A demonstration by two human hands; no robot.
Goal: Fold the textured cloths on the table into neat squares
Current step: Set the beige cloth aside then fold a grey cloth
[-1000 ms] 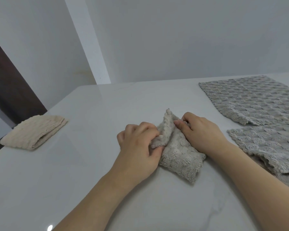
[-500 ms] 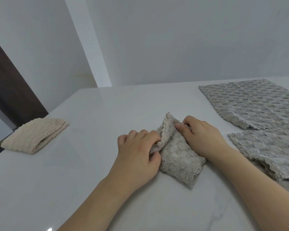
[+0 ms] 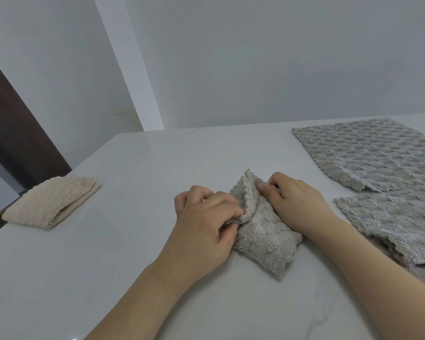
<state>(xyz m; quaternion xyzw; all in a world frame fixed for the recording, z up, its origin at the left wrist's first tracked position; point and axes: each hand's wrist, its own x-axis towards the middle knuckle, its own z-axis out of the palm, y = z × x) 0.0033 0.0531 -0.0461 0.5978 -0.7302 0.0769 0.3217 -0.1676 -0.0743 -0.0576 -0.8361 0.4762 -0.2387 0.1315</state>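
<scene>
A small grey textured cloth (image 3: pixel 264 238), folded into a thick pad, lies in the middle of the white table (image 3: pixel 138 173). My left hand (image 3: pixel 204 227) pinches its left edge and lifts a flap. My right hand (image 3: pixel 295 204) presses on the cloth's right side, fingertips at the raised flap. Two larger grey waffle cloths lie spread out at the right: one far (image 3: pixel 368 153), one near (image 3: pixel 398 224), partly under my right forearm. A beige cloth (image 3: pixel 52 201) sits folded at the table's left edge.
A white wall stands behind the table, with a dark door frame (image 3: pixel 15 138) at the far left. The table's left edge runs just past the beige cloth.
My left hand has shifted slightly down and left along the cloth's edge, and the raised flap stands a bit lower. The view has tilted a little.
</scene>
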